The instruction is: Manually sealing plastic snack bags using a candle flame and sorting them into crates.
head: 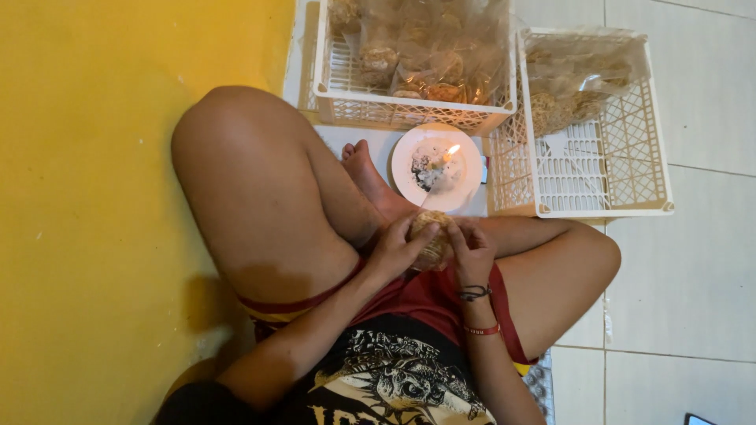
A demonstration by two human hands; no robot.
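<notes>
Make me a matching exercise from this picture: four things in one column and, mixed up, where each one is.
Things:
1. lit candle
2. packed snack bags
3. small snack bag
4. yellow wall

Places:
A. in the far white crate
B. on the person's left
C. on the white plate
D. between both hands

Pairs: 1-C, 2-A, 3-D, 4-B

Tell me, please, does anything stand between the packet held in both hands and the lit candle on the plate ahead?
Nothing visible does: the packet sits in left hand and right hand, with open space up to the candle on the plate.
</notes>
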